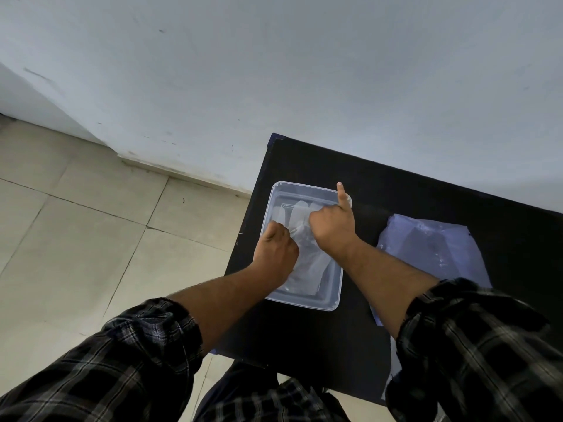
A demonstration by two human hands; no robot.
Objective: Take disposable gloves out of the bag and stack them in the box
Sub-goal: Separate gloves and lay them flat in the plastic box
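Observation:
A clear plastic box [332, 301] sits on the left part of a black table [396, 190]. A translucent disposable glove [307, 266] lies flat inside it, fingers toward the far wall. My left hand [275, 254] is curled, knuckles up, over the glove's left side. My right hand [332, 225] presses on the glove's middle with most fingers curled down and one finger sticking out over the box's far right corner. Whether either hand pinches the glove is hidden. A bluish plastic bag [432, 251] lies flat on the table to the right of the box.
The table stands against a pale wall [274, 71]. Beige floor tiles [76, 223] lie to the left of the table. My checked sleeves cover the near table edge and part of the bag.

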